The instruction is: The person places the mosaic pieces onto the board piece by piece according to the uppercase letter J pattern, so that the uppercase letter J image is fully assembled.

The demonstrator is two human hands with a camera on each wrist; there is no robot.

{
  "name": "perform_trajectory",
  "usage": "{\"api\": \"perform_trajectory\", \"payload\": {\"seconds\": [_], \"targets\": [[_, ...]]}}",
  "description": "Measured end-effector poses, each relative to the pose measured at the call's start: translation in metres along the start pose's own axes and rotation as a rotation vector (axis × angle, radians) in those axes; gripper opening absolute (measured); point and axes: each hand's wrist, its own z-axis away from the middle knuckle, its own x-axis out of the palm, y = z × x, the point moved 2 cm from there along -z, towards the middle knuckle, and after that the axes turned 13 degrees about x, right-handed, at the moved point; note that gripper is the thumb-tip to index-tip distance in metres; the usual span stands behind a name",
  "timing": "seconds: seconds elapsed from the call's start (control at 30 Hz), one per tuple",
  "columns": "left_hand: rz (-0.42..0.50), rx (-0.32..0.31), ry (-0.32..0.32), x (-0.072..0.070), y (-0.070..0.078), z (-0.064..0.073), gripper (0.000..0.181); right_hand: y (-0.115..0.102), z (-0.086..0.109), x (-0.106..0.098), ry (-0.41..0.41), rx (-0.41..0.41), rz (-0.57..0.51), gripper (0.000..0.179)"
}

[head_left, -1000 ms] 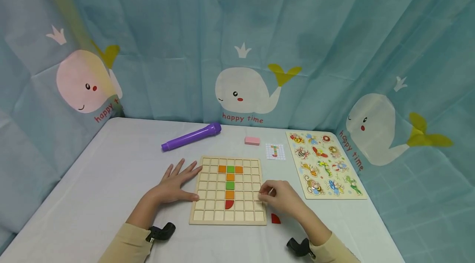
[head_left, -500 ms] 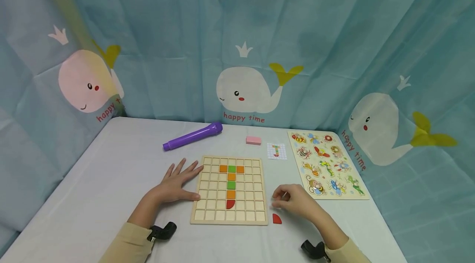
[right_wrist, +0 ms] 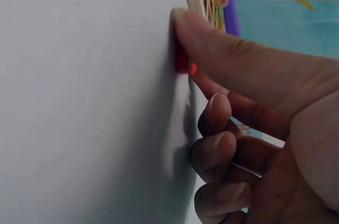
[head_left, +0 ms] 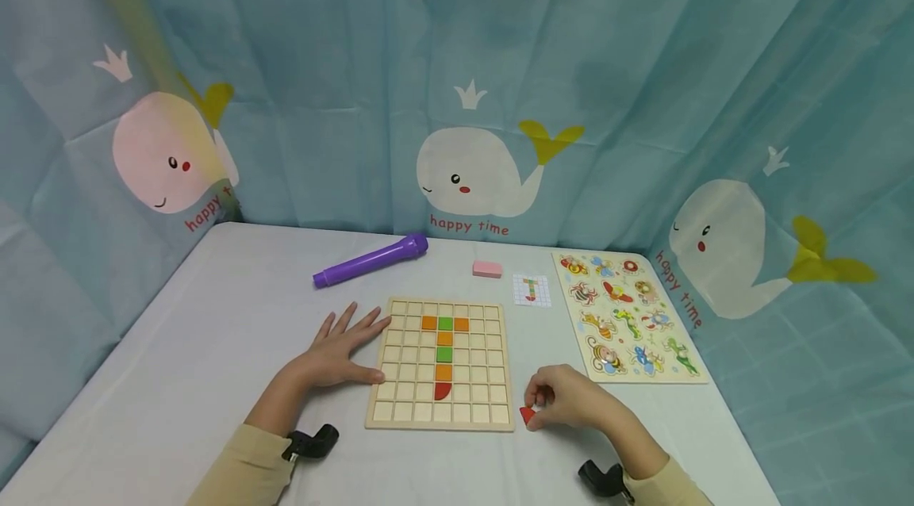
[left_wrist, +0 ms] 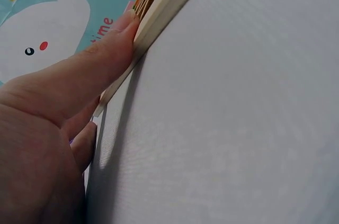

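Observation:
A wooden grid board (head_left: 412,411) lies on the white table, with orange and green square tiles forming a T shape in its cells. A red quarter-circle tile (head_left: 443,391) sits at the foot of that column. Fingers spread, my left hand (head_left: 332,355) rests against the board's left edge, its thumb (left_wrist: 114,44) touching the frame. Just right of the board, my right hand (head_left: 567,397) pinches a second red quarter-circle tile (head_left: 527,415) between thumb and forefinger, at table level. In the right wrist view the thumb partly covers this red tile (right_wrist: 182,61).
A purple toy microphone (head_left: 371,261) lies behind the board. Farther right are a pink block (head_left: 487,270), a small pattern card (head_left: 531,291) showing a similar shape, and an insect picture puzzle board (head_left: 628,316). A whale-print curtain (head_left: 321,133) hangs behind the table.
My right hand has moved from the board's right edge, first rightward, then down to the loose red tile, and its thumb and forefinger have taken hold of it. My left hand stays put.

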Motion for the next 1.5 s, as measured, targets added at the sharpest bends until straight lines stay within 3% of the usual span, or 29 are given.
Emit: {"api": "perform_trajectory", "payload": {"seconds": [0.17, 0.4, 0.73, 0.93, 1.23, 1.5], "targets": [[-0.005, -0.003, 0.000, 0.001, -0.002, 0.000, 0.106, -0.001, -0.003, 0.000, 0.016, 0.013, -0.006, 0.022], [-0.001, 0.013, 0.002, 0.002, -0.002, 0.000, 0.106, -0.002, -0.007, 0.003, 0.032, -0.043, -0.026, 0.024], [0.021, 0.020, 0.010, 0.002, -0.002, 0.001, 0.105, -0.008, -0.012, -0.002, 0.025, -0.056, -0.073, 0.020], [0.023, 0.032, 0.017, 0.002, -0.002, 0.001, 0.104, -0.024, -0.020, -0.005, 0.111, -0.111, -0.097, 0.009], [0.020, 0.027, 0.006, 0.002, -0.001, 0.000, 0.105, -0.051, -0.038, 0.005, 0.129, -0.165, -0.158, 0.007], [0.014, 0.017, 0.009, 0.001, -0.001, 0.001, 0.105, -0.076, -0.049, 0.011, 0.126, -0.162, -0.165, 0.014]]}}
